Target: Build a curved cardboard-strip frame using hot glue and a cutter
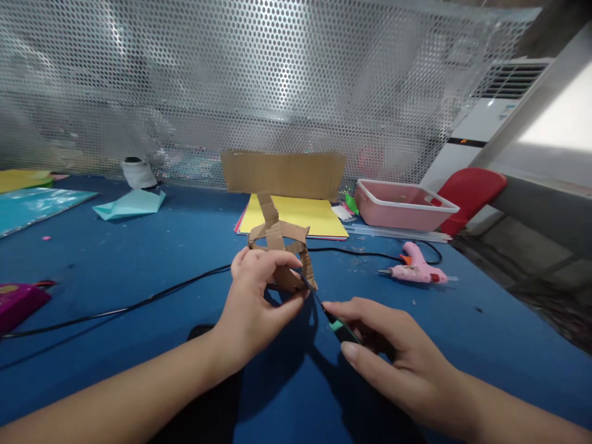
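My left hand (259, 296) is closed on a small shape made of brown cardboard strips (282, 250), held upright just above the blue table (139, 259). My right hand (393, 351) grips a green-handled craft knife (340, 327). Its thin blade points up and left and touches the lower right edge of the cardboard shape. Both hands are near the table's front middle.
A pink glue gun (416, 268) lies to the right, its black cord (139, 302) running left across the table. Behind stand a cardboard sheet (283, 174), yellow paper (300, 216) and a pink tray (402, 203). Folded light-blue paper (129, 205) lies far left.
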Demonstrator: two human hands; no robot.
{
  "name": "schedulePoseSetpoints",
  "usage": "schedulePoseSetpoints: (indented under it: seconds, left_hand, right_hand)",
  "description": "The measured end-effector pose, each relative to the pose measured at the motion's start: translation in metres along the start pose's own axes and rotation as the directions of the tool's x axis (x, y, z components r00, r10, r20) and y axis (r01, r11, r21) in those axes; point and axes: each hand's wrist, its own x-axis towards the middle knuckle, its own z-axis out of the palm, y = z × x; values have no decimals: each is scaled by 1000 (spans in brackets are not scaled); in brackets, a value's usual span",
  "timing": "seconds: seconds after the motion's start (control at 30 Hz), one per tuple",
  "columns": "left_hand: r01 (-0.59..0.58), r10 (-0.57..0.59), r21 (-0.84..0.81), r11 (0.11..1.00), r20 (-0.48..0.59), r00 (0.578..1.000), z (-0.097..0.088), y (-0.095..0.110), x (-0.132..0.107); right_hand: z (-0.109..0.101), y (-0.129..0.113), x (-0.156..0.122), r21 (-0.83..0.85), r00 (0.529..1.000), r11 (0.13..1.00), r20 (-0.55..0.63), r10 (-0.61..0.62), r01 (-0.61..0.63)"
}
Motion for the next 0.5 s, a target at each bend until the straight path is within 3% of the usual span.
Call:
schedulePoseSetpoints:
  seconds: [0.13, 0.37, 0.5]
  left_hand:
    - [-27, 27, -3, 1000, 45, 999, 1, 2, -1]
    - [113, -113, -87, 990, 8, 994, 2, 1, 1]
    - [51, -51, -28, 998, 22, 998, 2, 0, 1]
  right_hand:
    - [1, 0, 1, 26, 1000, 1000, -10, 11, -11]
    - [-1, -2, 1, -10, 1000, 1000, -16, 17, -17]
    - [0, -1, 2, -11, 1000, 1000, -8, 10, -10]
